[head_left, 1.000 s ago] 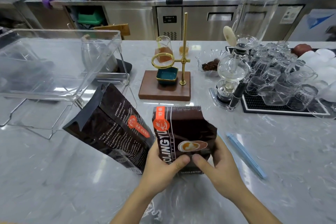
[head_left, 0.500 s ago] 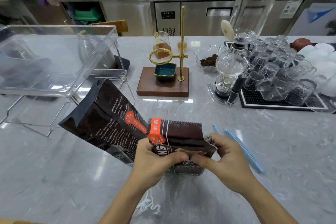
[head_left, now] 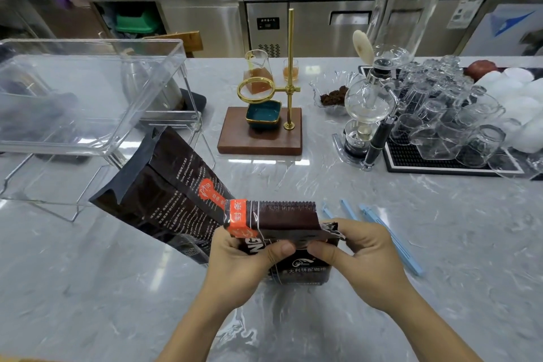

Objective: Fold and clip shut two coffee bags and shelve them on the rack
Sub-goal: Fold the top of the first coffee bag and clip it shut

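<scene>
Bag w/ top folded toward me, upright on counter, centred btwn hands. Left hand and right hand both closed on the fold, thumbs pinching it flat; fold line runs left-right. I judge clip next: blue clips lie just right of the bag, so right hand is nearer, nothing in the way. Second bag leans unfolded to the left, touching the first. Clear rack far left; its path passes the 2nd bag.
</scene>
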{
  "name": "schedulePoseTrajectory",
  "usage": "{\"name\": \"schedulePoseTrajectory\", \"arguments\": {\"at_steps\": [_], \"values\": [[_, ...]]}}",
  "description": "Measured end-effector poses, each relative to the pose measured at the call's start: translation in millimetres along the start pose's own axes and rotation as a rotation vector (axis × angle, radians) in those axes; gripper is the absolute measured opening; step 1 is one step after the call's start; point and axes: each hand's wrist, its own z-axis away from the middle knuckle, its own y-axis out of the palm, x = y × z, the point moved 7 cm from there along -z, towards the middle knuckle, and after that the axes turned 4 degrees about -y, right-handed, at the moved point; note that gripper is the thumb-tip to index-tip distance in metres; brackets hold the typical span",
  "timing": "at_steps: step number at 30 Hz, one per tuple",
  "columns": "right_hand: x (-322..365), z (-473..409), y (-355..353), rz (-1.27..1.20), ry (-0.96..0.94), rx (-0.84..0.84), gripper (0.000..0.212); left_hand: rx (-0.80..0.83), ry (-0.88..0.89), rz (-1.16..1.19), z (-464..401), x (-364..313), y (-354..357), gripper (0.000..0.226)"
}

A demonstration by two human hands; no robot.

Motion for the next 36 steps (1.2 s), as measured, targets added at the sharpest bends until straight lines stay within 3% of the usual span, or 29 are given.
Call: {"name": "schedulePoseTrajectory", "arguments": {"at_steps": [2,4,8,11,16,18,20,24,29,36], "values": [[-4,-1,0,0.005,0.004,0.006,0.023,-0.034,-0.045,-0.050,0,4,-2,0.021],[-8,-2,-1,0.052,0.010,0.011,0.042,-0.054,-0.096,-0.099,-1,6,-2,0.012],[3,-2,-1,-0.008,-0.029,0.014,0.014,-0.032,-0.022,-0.095,-4,-4,-1,0.022],[2,-6,-2,-0.023,0.007,-0.020,0.017,-0.032,-0.062,-0.085,-8,0,0,0.038],[-10,-13,-2,-0.028,0.040,-0.079,0.008,-0.044,-0.144,-0.082,-12,7,-2,0.023],[-10,-15,-4,-0.057,0.035,-0.092,0.015,-0.062,-0.130,-0.055,-13,6,-5,0.013],[-11,-17,-3,-0.095,0.048,-0.091,0.025,-0.112,-0.141,-0.002,-14,8,-10,0.020],[-11,-21,2,-0.182,0.086,-0.083,0.015,-0.136,-0.165,0.016,-19,14,-10,0.018],[-9,-31,3,-0.185,0.111,-0.162,0.020,-0.099,-0.158,-0.010,-26,12,-7,0.017],[-6,-37,5,-0.164,0.113,-0.095,0.011,-0.043,-0.227,-0.010,-32,11,-7,0.014]]}}
